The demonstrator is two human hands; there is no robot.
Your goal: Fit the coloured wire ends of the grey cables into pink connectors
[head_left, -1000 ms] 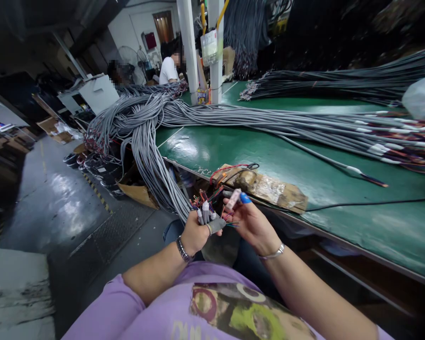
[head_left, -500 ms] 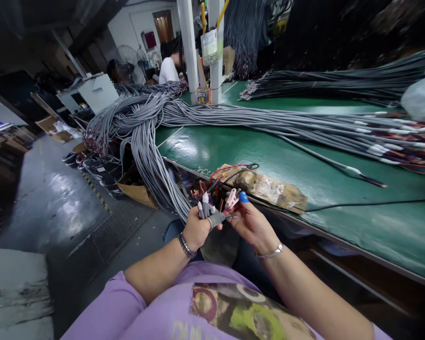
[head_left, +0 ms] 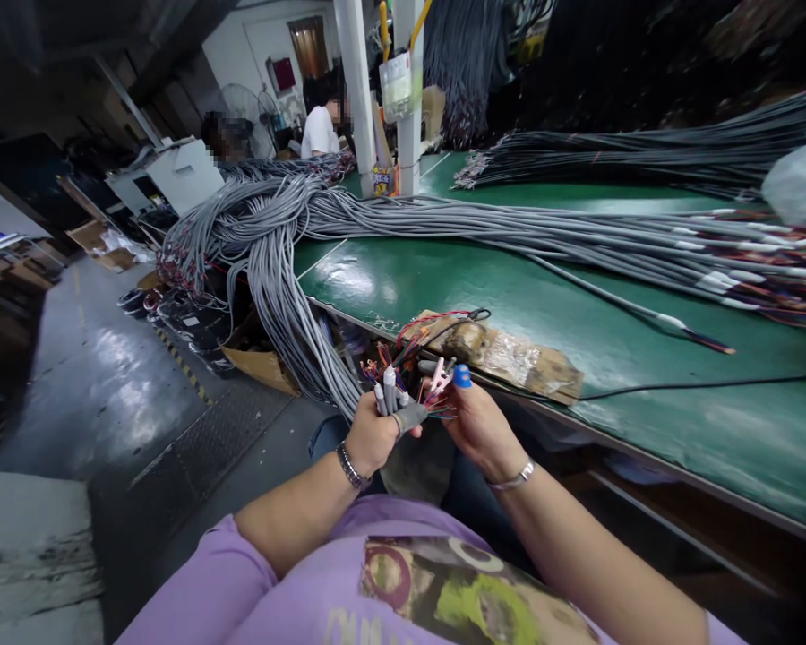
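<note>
My left hand (head_left: pixel 371 435) is closed around the ends of several grey cables (head_left: pixel 309 333), whose white-banded tips (head_left: pixel 390 376) stand up out of the fist. A grey cover wraps its thumb. Thin coloured wires (head_left: pixel 439 408) fan out just past that thumb, towards my right hand (head_left: pixel 480 421). A blue cover sits on the right thumb, and this hand grips a small pale-pink two-armed tool (head_left: pixel 437 376), its exact kind unclear. The right fingertips are partly hidden behind the tool. More stripped wire ends in orange and dark colours (head_left: pixel 380 364) show beyond the left hand.
On the green table (head_left: pixel 645 385) lie long bundles of grey cable (head_left: pixel 484 219) and black cable (head_left: pixel 631 161). A taped cardboard-like piece (head_left: pixel 510 358) rests at the near edge. White posts (head_left: pixel 359 98) rise behind; a person in white (head_left: pixel 319 133) sits beyond. Boxes stand on the left floor.
My right hand has drawn slightly right, away from the wires, and the pink tool's arms look more spread. The coloured wires now show more clearly. My left hand stays in place.
</note>
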